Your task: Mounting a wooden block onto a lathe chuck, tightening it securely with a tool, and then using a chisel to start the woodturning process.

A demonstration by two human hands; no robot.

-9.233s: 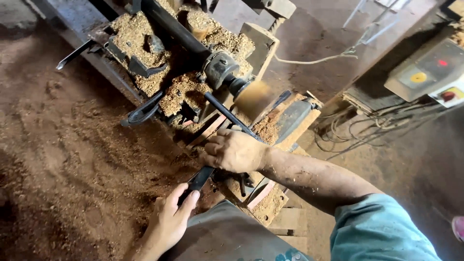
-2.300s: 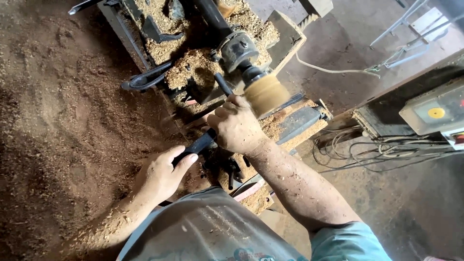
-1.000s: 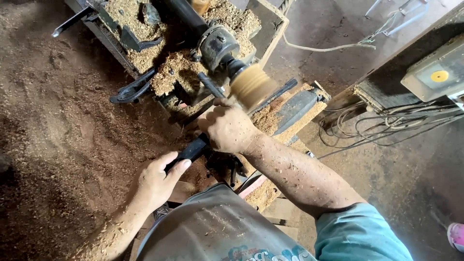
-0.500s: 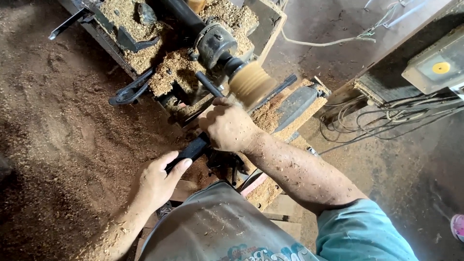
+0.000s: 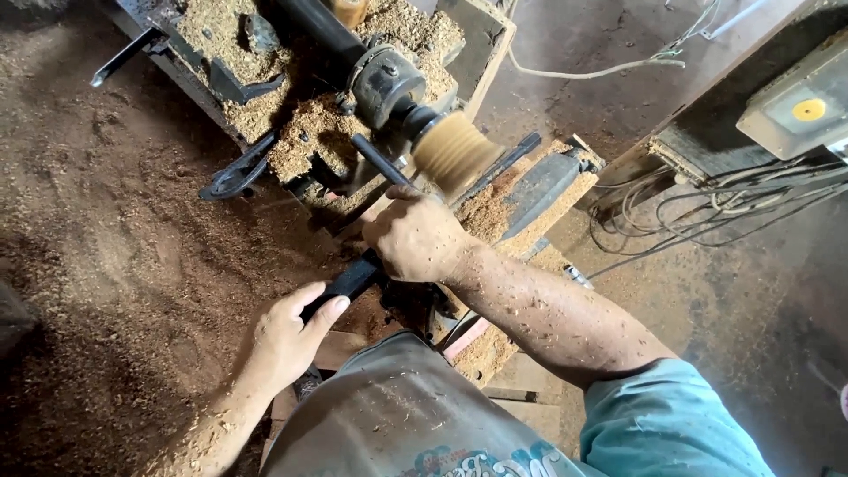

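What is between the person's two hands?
In the head view, the black tool handle spans the gap from left hand to right hand.

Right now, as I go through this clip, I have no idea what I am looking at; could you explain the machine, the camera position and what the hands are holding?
The picture comes from a camera worn on the person's head, looking down at their own arms. The machine is a wood lathe: it carries a pale round wooden block on its spindle. Both hands grip one long dark metal turning tool. The right hand steadies it near the block; the left hand holds its black handle at the rear. The tool's tip reaches towards the block, though contact is hard to tell. Brown wood shavings cover the lathe bed and the floor. To the right stands a grey box with a yellow round button, above loose cables.
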